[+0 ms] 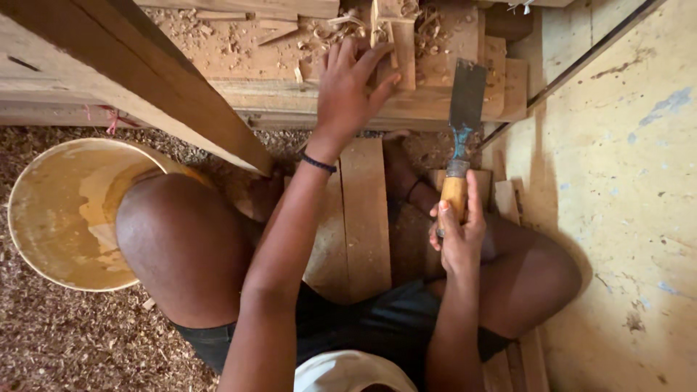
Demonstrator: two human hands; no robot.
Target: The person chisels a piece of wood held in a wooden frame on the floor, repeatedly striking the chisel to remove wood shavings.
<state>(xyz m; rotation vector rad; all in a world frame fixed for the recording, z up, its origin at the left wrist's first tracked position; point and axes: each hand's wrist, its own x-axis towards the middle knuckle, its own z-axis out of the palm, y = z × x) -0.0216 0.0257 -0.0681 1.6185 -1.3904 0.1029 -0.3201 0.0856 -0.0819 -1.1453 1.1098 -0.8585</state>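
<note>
Wood block [396,43] lying on desk [247,54], long axis running away from us; we are pressing left hand [348,91] flat on it, fingers spread. Right hand [457,236], nearer us, clenching chisel [461,138], blade pointing toward block.

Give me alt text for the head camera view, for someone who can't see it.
A seated person's right hand grips a wide chisel by its wooden handle, blade up, while the left hand rests on a small wood block on a workbench. A yellow bucket stands on a sawdust-covered floor.
</note>
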